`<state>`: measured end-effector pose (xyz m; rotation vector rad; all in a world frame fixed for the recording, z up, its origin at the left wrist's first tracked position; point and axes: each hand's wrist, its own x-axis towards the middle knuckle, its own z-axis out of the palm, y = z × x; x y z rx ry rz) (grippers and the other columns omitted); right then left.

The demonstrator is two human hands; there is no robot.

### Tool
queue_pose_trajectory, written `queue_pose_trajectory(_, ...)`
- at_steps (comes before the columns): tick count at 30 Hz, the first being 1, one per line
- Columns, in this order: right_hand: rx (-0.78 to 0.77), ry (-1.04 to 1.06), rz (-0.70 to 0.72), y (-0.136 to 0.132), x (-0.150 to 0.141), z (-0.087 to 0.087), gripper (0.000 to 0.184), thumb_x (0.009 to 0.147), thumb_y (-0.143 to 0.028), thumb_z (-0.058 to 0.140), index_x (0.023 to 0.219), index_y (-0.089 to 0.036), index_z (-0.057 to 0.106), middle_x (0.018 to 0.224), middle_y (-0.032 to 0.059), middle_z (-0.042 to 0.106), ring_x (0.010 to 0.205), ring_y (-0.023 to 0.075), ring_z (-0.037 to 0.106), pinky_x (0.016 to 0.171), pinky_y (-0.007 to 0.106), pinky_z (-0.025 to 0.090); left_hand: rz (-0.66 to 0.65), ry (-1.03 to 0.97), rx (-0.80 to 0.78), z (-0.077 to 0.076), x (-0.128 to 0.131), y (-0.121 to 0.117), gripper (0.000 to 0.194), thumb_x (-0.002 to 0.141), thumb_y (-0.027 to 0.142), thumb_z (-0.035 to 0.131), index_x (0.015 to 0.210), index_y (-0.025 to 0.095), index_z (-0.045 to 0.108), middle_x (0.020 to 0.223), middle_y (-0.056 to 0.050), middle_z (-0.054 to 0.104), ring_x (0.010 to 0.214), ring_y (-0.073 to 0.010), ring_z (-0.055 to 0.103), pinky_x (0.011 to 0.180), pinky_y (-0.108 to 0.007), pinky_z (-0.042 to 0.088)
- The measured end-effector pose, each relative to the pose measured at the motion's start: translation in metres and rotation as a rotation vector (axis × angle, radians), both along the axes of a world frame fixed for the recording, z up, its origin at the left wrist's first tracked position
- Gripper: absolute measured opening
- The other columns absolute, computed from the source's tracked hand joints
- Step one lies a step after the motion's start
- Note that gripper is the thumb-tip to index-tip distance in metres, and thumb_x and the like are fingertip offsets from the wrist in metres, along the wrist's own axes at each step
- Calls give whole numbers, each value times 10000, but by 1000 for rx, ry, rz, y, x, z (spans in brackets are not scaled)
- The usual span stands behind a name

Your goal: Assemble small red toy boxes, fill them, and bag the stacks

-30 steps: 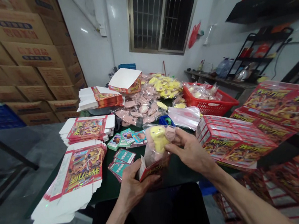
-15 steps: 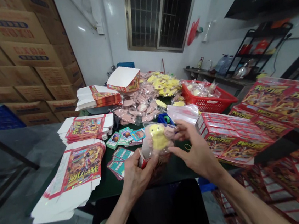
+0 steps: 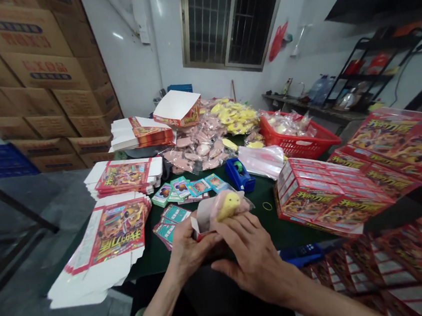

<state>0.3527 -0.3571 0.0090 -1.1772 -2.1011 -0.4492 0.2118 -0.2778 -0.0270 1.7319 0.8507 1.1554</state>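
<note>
Green tabletop (image 3: 259, 228), left hand (image 3: 189, 253) gripping card box (image 3: 196, 229), right hand (image 3: 252, 259) clasping bagged plush (image 3: 228, 207)

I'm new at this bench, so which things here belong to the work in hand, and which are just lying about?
In use: left hand gripping a small red printed box; right hand on a bagged yellow-and-pink plush toy.

Lying about: blue tape dispenser; red plastic basket; stacked cardboard cartons.

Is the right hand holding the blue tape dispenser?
No, the right hand is on the bagged plush toy, while the blue tape dispenser stands apart on the green table cover.
</note>
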Motion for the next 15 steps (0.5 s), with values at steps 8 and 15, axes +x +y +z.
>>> queue_pose_trajectory(8,85,218,-96,10,17,27,464,821,-117,534,1264,-217,442,1134,114,575,1077,242,533,891,419,466,24,-16,39,-7,-1,5,336,621,374,737,843,129,674,698,-35,679,622,-176,605,588,-249,507)
queue_pose_trajectory(15,-136,-7,206,28,7,8,244,859,-145,521,1102,-143,540,975,84,664,942,191,593,832,346,478,-202,-127,-146,-6,-1,1,394,610,277,761,957,136,640,796,-45,690,683,-185,628,603,-255,525)
